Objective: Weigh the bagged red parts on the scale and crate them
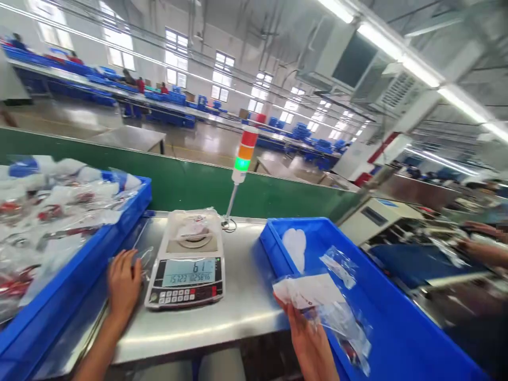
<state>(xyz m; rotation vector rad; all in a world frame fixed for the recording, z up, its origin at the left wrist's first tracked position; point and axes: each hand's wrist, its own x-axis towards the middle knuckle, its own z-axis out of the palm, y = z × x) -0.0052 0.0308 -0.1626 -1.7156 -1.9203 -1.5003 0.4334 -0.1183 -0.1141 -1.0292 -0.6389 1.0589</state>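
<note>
My right hand (305, 338) grips a clear plastic bag with a white paper header (313, 290) over the near left edge of the right blue bin (400, 301). Something small and dark red shows through the bag's lower end. Between the left blue bin (130, 217) and the scale, my left hand (124, 286) has its fingers bent down on a clear plastic bag (146, 258), whose contents I cannot make out. The digital scale (186, 280) reads 61 on its top line. On its pan lies a small clear packet (193, 227).
Many bagged items (67, 206) heap up in the left bin. A white pad (295, 246) and a small packet (340, 267) lie in the right one. Behind the scale stands a signal lamp (241, 159), lit green, before a green partition (190, 188). Another person's arm (482, 248) reaches in at right.
</note>
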